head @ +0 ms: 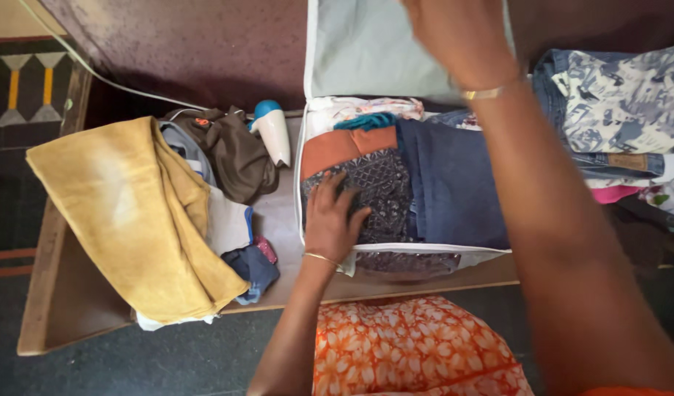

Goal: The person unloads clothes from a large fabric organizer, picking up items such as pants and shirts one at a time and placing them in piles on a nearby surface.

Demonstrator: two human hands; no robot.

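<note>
A white fabric storage bag [305, 147] lies open on a low wooden table, packed with folded clothes. My left hand [330, 220] rests flat, fingers spread, on a dark patterned garment [381, 183] at the bag's near left corner. An orange piece [337, 147] and a folded dark blue cloth [454, 183] lie beside it. My right hand [454, 33] reaches up over the bag's raised pale lid [366, 51]; its fingers are cut off by the frame's top edge, so its hold is unclear.
A mustard-yellow towel [132, 213] covers a heap of clothes on the table's left. A brown garment [234, 150] and a small white and blue hair dryer [272, 130] lie behind it. Folded jeans and printed clothes [616, 103] are stacked at the right. The table edge [44, 293] runs along the left.
</note>
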